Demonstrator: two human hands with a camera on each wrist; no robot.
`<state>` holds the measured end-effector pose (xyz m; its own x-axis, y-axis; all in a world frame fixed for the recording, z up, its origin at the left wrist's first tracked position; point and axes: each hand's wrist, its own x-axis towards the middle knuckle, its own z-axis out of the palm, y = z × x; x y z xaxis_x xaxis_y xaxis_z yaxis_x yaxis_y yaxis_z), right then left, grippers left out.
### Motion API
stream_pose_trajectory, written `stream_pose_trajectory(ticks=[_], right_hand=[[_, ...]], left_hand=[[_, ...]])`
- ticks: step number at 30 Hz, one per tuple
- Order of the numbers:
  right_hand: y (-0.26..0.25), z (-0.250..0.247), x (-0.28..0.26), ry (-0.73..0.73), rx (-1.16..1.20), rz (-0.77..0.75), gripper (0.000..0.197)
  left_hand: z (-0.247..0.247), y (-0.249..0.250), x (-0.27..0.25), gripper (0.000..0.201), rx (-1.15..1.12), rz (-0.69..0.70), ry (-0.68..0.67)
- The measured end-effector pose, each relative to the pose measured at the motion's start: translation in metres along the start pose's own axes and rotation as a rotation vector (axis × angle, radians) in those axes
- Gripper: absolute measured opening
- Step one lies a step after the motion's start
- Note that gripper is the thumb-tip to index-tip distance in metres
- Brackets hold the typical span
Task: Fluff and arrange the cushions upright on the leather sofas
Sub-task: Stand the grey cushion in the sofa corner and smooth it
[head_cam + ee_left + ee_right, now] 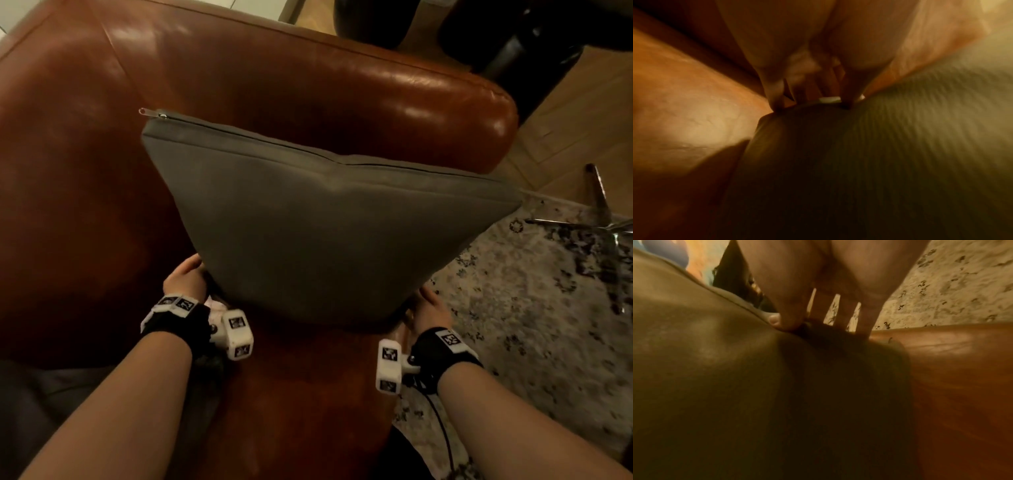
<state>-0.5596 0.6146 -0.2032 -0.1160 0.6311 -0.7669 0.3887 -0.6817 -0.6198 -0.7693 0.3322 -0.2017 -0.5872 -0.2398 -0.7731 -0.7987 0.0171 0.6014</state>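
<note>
A grey fabric cushion stands on edge over the seat of the brown leather sofa, its zipped edge on top with the zip pull at the upper left. My left hand grips its lower left corner, and my right hand grips its lower right corner. In the left wrist view, blurred fingers of my left hand close on the cushion beside the leather. In the right wrist view, my right hand pinches the cushion, thumb on one face and fingers behind.
A pale patterned rug lies right of the sofa, with a chrome chair base on it. Wooden floor and a black seat are beyond the sofa's armrest. Dark grey fabric shows at lower left.
</note>
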Motion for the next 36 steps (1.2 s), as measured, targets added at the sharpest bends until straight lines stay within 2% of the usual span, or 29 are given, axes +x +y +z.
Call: stream_pose_trajectory(ticks=[3,5,7,9,11,13,16,19,21,24,26,27,29,32,33,34,36], right_hand=[[-0.003,-0.001,0.012,0.105,-0.027,-0.097,0.029],[-0.005,-0.004,0.015,0.086,-0.043,-0.137,0.026],[-0.003,-0.009,0.014,0.022,-0.019,-0.123,0.018],[0.001,-0.018,0.015,-0.047,-0.001,-0.091,0.031],[0.01,-0.025,0.016,-0.116,-0.148,-0.053,0.047],[0.017,-0.023,0.015,-0.137,-0.317,-0.065,0.051],[0.021,-0.012,0.018,0.034,-0.369,-0.074,0.041],[0.018,-0.014,0.03,0.177,-0.51,-0.158,0.028],[0.013,-0.02,0.031,0.166,-0.63,-0.227,0.027],[0.0,-0.024,0.023,0.066,-0.767,-0.286,0.021],[-0.019,-0.03,0.012,0.066,-0.785,-0.396,0.021],[-0.033,-0.033,0.004,0.102,-0.761,-0.504,0.021],[-0.07,-0.037,-0.023,0.16,-0.637,-0.793,0.019],[-0.134,-0.029,-0.08,0.115,-0.545,-1.309,0.021],[-0.151,-0.019,-0.095,0.077,-0.581,-1.425,0.016],[-0.163,-0.005,-0.106,0.025,-0.66,-1.474,0.016],[-0.178,0.034,-0.115,-0.115,-0.9,-1.458,0.031]], left_hand=[[-0.001,0.007,-0.001,0.037,0.069,0.066,0.068],[0.0,0.008,0.003,0.029,0.069,0.07,0.154],[0.0,0.004,0.001,0.025,0.081,0.104,0.154],[-0.002,-0.002,0.003,0.026,0.088,0.102,0.124],[-0.005,-0.013,0.012,0.038,0.052,0.035,0.047],[-0.004,-0.019,0.023,0.043,0.085,0.006,0.042],[-0.004,-0.012,0.013,0.037,0.316,0.053,0.169],[-0.009,-0.006,0.015,0.031,0.288,0.023,0.217],[-0.012,-0.005,0.017,0.025,0.28,0.019,0.212],[-0.011,0.0,0.013,0.015,0.354,0.096,0.237],[-0.01,0.012,0.007,0.025,0.474,0.29,0.287],[-0.01,0.022,0.001,0.032,0.486,0.424,0.317],[-0.012,0.052,-0.019,0.039,0.434,0.732,0.348],[-0.003,0.102,-0.071,0.044,0.467,1.248,0.346],[0.007,0.116,-0.094,0.044,0.515,1.402,0.29],[0.019,0.126,-0.117,0.045,0.587,1.518,0.202],[0.051,0.135,-0.151,0.05,0.832,1.637,-0.028]])
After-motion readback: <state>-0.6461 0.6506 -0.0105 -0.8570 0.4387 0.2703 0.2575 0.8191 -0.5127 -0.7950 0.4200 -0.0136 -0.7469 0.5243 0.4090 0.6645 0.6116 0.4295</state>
